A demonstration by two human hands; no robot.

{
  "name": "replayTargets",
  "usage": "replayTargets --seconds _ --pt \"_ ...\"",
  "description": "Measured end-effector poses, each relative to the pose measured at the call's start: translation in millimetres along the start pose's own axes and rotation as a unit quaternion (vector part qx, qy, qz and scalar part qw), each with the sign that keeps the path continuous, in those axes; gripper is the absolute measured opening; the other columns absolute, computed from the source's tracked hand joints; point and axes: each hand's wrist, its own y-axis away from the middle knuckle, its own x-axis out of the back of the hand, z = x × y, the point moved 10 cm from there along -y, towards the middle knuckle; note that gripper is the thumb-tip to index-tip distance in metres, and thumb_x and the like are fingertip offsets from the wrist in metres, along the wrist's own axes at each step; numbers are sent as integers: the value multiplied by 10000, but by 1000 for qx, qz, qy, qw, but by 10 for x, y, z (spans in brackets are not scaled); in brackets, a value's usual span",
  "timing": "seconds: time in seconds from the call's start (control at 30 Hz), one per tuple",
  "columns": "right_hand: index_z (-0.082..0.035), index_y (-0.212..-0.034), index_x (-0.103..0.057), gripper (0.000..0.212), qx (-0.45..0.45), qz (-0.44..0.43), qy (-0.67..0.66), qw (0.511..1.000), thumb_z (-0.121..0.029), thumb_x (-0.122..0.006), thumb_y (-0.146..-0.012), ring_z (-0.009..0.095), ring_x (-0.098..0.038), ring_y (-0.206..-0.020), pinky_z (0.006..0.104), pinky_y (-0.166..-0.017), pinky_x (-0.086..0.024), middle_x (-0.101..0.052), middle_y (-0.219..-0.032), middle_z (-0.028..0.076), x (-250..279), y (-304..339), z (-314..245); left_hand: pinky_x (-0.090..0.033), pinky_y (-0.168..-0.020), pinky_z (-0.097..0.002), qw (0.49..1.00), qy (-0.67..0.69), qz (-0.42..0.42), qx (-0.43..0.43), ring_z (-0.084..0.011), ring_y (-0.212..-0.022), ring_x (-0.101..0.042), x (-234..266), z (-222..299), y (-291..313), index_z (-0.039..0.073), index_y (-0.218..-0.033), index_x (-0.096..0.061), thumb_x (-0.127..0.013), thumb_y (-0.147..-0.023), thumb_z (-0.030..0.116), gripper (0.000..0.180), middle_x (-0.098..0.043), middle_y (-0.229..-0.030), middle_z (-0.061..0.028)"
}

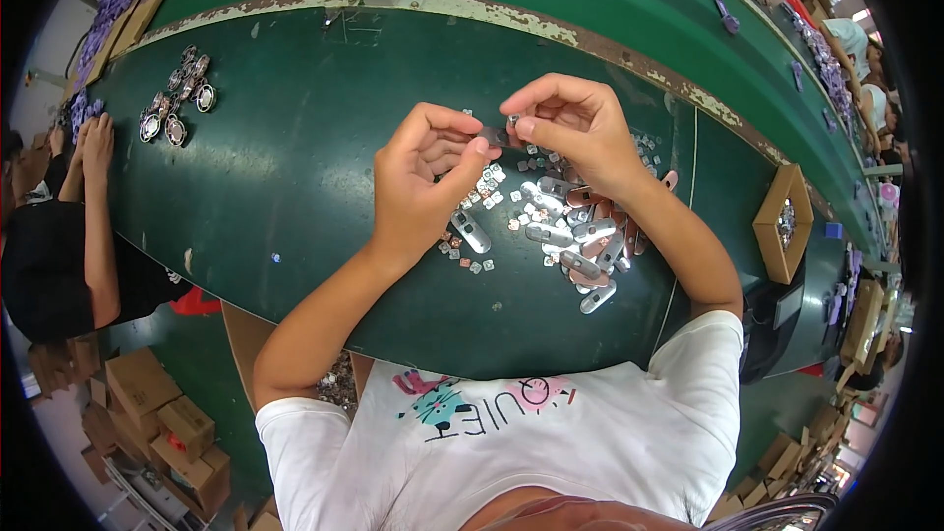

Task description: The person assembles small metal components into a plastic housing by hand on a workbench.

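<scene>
Over the green table, my left hand [418, 172] is closed, pinching one end of a small dark metal plate [497, 137] between thumb and forefinger. My right hand [580, 133] is closed too, its thumb and forefinger gripping a small square metal piece [512, 124] at the plate's other end. Whether piece and plate touch is too small to tell. Below my hands, many small square pieces [492, 177] lie scattered. A silver oval plate [471, 232] rests among them, under my left wrist. Nearer my right forearm is a loose heap of silver and copper-coloured oval plates [549, 234].
A cluster of round metal parts [205, 96] lies on the table's left side. At the right stands an open cardboard box [779, 254] with small parts inside. A chipped metal rail [472, 8] runs along the far edge. Another person's hands [96, 143] work at the left.
</scene>
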Motion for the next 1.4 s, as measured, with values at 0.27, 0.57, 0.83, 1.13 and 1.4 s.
replayTargets --seconds 0.27,0.57,0.83,1.13,1.4 --pt "36 -966 -615 140 58 17 29 998 25 -661 -835 96 -602 -843 228 -770 -497 -615 -920 54 69 26 -79 -542 -714 -231 998 -7 44 40 -157 -883 -663 54 -11 -19 -36 -1041 -511 -565 -883 -40 167 -605 -964 -115" --pt "38 -982 -620 152 58 8 42 997 28 -655 -835 78 -581 -841 221 -788 -495 -612 -936 50 54 10 -33 -547 -784 -235 998 -6 23 60 -167 -891 -662 66 -116 -30 -54 -1039 -511 -556 -902 -30 146 -617 -967 -132" --pt "25 -978 -626 149 59 14 37 997 23 -652 -831 72 -579 -822 221 -769 -492 -614 -917 39 30 19 -5 -538 -802 -247 997 12 15 78 -154 -920 -657 38 -201 -37 -67 -1048 -551 -568 -923 25 156 -671 -990 -165" --pt "15 -905 -661 125 159 29 286 945 10 -665 -780 137 -605 -727 249 -667 -498 -614 -829 72 -97 73 -199 -551 -818 -262 993 14 -40 112 -167 -918 -660 -81 -310 2 -48 -1068 -540 -573 -923 34 169 -667 -995 -145" --pt "-31 -875 -665 111 190 16 352 917 -9 -668 -767 161 -587 -746 256 -647 -484 -573 -865 58 -209 113 -296 -554 -783 -256 991 47 -49 118 -145 -908 -653 -116 -302 25 -23 -1062 -539 -547 -934 44 144 -677 -964 -125"
